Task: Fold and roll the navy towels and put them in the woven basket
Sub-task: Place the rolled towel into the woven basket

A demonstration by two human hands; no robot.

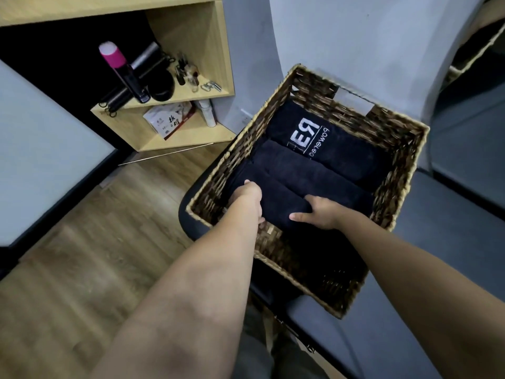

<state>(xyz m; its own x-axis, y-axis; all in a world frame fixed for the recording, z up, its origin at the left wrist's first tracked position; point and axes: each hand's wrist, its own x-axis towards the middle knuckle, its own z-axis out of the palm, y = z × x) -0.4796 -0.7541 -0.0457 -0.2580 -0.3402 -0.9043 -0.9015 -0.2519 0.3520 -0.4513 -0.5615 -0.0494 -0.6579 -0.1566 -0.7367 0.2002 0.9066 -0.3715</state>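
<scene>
In the woven basket [382, 127] on the grey padded table [451, 242], three rolled navy towels are seen side by side — the nearest towel [276, 206] is gripped at its ends by both hands. The left hand [247, 196] is curled over one end, the right hand [318, 212] wrapped round the other.

Three rolled towels [308, 170] side by side in basket [393, 127].
</scene>
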